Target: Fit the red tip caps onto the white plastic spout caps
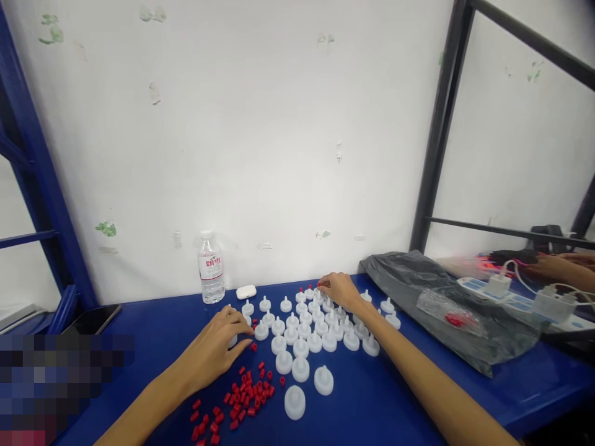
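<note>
White nozzle caps (304,331) with upright spouts stand in a cluster on the blue table. At the cluster's far edge, my right hand (341,291) pinches a small red cap (318,285) at the top of a white nozzle cap. Two nozzle caps just left of it carry red caps (305,288) on their spouts. My left hand (227,337) is low over the table at the cluster's left side, thumb and forefinger apart. Close to its fingertips lie a few loose red caps (253,347), and a white nozzle cap shows partly behind the fingers.
A pile of red caps (246,396) lies in front. A water bottle (212,269) and a white case (246,292) stand by the wall. On the right are a grey plastic bag (441,310), a clear bag (450,313), power strips (515,300) and another person's hand (558,269).
</note>
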Motion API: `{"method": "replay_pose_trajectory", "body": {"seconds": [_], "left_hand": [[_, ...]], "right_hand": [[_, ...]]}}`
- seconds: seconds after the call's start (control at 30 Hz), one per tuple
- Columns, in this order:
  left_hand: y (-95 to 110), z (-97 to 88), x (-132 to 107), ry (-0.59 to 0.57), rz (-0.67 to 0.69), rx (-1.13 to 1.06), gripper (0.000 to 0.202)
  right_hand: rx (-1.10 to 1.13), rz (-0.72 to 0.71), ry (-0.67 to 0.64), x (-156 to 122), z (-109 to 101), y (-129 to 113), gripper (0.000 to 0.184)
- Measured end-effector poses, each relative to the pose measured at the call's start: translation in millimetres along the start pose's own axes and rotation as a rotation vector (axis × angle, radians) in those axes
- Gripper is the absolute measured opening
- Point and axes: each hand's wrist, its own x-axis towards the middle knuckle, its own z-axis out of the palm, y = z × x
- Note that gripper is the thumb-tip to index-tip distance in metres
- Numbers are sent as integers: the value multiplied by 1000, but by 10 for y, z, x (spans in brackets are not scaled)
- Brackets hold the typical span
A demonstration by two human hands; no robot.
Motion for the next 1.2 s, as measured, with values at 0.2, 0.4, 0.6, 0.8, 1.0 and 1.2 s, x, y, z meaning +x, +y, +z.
{"method": "replay_pose_trajectory", "body": {"seconds": [0.2, 0.4, 0.6, 0.8, 1.0, 1.2], "left_hand": [[42, 32, 24, -69, 38, 15, 18], [138, 20, 7, -67, 62, 3, 19], [153, 40, 14, -56, 42, 3, 11], [122, -50, 9, 165, 1, -28, 14], [67, -58, 23, 272, 63, -6, 19], [33, 11, 42, 259, 61, 6, 22]], "right_hand": [[-23, -63, 89, -68, -165, -232, 27], [49, -271, 108, -269, -255, -765, 26], [132, -567, 10, -502, -158, -1106, 23], [172, -695, -138, -637, -137, -1209, 38], [222, -666, -357, -677, -167, -1233, 44], [265, -686, -270, -661, -144, -1250, 41]]}}
